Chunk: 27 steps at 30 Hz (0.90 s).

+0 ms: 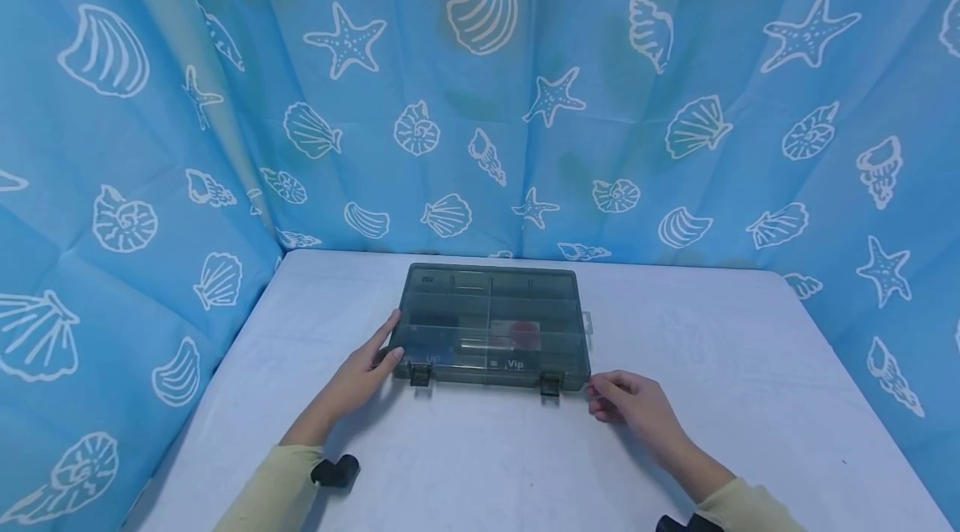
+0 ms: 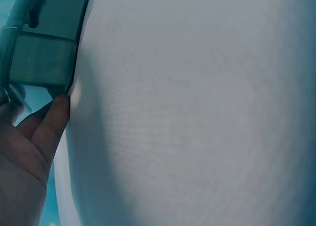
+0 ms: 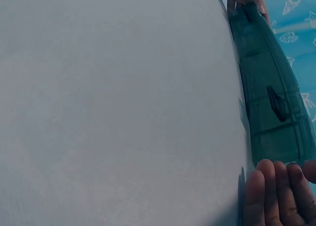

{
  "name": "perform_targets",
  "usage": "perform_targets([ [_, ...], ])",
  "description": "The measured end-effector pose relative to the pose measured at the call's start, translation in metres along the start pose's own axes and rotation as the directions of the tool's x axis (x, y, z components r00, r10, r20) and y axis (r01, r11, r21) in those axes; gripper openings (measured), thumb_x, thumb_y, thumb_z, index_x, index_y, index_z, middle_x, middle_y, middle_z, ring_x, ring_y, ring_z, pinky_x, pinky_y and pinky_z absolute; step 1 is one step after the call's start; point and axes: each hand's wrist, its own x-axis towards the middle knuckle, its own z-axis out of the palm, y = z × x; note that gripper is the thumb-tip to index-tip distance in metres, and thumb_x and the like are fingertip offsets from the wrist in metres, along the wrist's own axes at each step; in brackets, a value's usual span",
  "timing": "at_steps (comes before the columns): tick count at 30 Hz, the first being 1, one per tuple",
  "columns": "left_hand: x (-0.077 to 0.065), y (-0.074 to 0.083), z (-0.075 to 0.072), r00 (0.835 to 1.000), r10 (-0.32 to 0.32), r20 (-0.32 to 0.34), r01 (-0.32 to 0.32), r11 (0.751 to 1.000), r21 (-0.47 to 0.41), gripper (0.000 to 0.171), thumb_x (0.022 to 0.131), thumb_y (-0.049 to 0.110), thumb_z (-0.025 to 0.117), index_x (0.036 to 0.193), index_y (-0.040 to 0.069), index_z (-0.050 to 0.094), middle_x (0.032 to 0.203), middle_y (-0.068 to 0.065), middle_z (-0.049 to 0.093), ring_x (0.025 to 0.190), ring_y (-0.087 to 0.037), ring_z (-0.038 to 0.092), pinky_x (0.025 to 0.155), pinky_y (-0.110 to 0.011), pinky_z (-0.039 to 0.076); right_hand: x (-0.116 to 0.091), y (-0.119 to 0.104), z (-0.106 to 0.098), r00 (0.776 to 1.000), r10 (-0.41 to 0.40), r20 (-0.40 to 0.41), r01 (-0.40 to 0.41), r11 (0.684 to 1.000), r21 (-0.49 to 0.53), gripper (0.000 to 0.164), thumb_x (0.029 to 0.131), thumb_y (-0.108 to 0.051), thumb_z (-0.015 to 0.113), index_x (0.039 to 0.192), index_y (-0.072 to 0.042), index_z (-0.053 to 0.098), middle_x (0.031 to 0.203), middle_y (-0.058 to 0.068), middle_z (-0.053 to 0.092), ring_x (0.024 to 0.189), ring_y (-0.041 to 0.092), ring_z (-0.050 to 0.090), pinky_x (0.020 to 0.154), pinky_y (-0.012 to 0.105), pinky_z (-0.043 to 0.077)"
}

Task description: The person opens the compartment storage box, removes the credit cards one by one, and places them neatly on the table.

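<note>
A dark translucent storage box (image 1: 450,307) with a divided interior lies on the white table. Its lid looks closed, and two latches hang along the near side, one of them the right latch (image 1: 551,383). Through the lid show a red round shape (image 1: 524,335) and dark pieces with white lettering reading "Vip". My left hand (image 1: 365,371) grips the box's near left corner, thumb by the front edge and fingers along the left side. At the near right corner, my right hand (image 1: 633,407) has its fingertips right at the box's end, fingers fairly straight in the right wrist view.
The white-covered table (image 1: 480,457) extends around the box on all sides. Behind and to the sides hangs a blue curtain (image 1: 480,98) printed with white shells and starfish. A black wrist mount (image 1: 335,472) sits at the left sleeve.
</note>
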Motion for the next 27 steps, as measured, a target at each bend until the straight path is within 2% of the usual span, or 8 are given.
perform_targets([
  [4,0.000,0.000,-0.001,1.000,-0.001,0.000,0.001,1.000,-0.010,0.067,0.109,0.034,0.049,0.165,0.027,0.014,0.170,-0.002,0.014,0.153,-0.035,0.021,0.122,-0.059,0.025,0.002,-0.004,-0.002,0.999,-0.042,-0.029,0.041,0.998,-0.055,0.036,0.103,-0.023,0.063,0.127,0.004,0.064,0.114,0.015,0.072,0.097,0.020,0.071,0.082,0.028,0.062],
  [8,0.000,0.001,0.000,1.000,0.002,0.005,-0.002,1.000,-0.024,0.067,0.109,0.033,0.049,0.165,0.027,0.013,0.170,-0.002,0.014,0.153,-0.035,0.020,0.123,-0.059,0.024,0.003,-0.006,-0.004,0.992,-0.128,-0.019,0.125,0.984,-0.126,0.045,0.102,-0.029,0.064,0.140,-0.005,0.058,0.137,0.013,0.063,0.117,0.023,0.065,0.091,0.028,0.059],
  [10,0.000,0.001,0.000,1.000,0.003,0.007,-0.003,1.000,-0.025,0.067,0.109,0.033,0.049,0.165,0.026,0.013,0.170,-0.003,0.013,0.153,-0.035,0.020,0.123,-0.058,0.024,0.004,-0.006,-0.004,0.985,-0.171,0.006,0.170,0.976,-0.137,0.049,0.103,-0.030,0.064,0.146,-0.009,0.053,0.147,0.013,0.055,0.125,0.027,0.060,0.095,0.033,0.059],
  [13,0.000,0.001,0.000,1.000,0.001,0.009,-0.001,1.000,-0.023,0.067,0.109,0.032,0.049,0.165,0.025,0.013,0.170,-0.004,0.013,0.153,-0.035,0.019,0.123,-0.058,0.024,0.005,-0.007,-0.003,0.973,-0.224,0.048,0.229,0.959,-0.169,0.056,0.102,-0.031,0.065,0.152,-0.014,0.048,0.157,0.011,0.045,0.133,0.033,0.052,0.105,0.046,0.053],
  [17,-0.001,0.002,-0.001,1.000,0.005,0.012,-0.005,0.999,-0.039,0.066,0.109,0.032,0.049,0.165,0.024,0.014,0.170,-0.004,0.013,0.153,-0.035,0.019,0.123,-0.057,0.024,0.009,-0.006,-0.001,0.959,-0.267,0.095,0.282,0.931,-0.231,0.065,0.097,-0.032,0.071,0.155,-0.017,0.045,0.161,0.012,0.038,0.138,0.037,0.047,0.111,0.056,0.045],
  [23,-0.001,-0.001,-0.002,1.000,0.017,0.015,-0.017,0.999,-0.048,0.067,0.108,0.034,0.051,0.165,0.025,0.017,0.170,-0.005,0.015,0.153,-0.037,0.020,0.123,-0.059,0.023,0.013,0.000,0.002,0.941,-0.322,0.106,0.340,0.893,-0.297,0.073,0.092,-0.034,0.077,0.155,-0.016,0.044,0.161,0.015,0.038,0.136,0.039,0.049,0.106,0.051,0.051],
  [27,-0.001,-0.006,-0.004,1.000,0.024,0.013,-0.024,0.999,-0.048,0.069,0.106,0.035,0.056,0.164,0.024,0.019,0.170,-0.007,0.017,0.149,-0.042,0.029,0.121,-0.060,0.028,0.013,0.001,0.005,0.937,-0.336,0.095,0.348,0.875,-0.336,0.072,0.092,-0.035,0.077,0.154,-0.017,0.045,0.159,0.015,0.040,0.132,0.037,0.052,0.104,0.050,0.053],
])
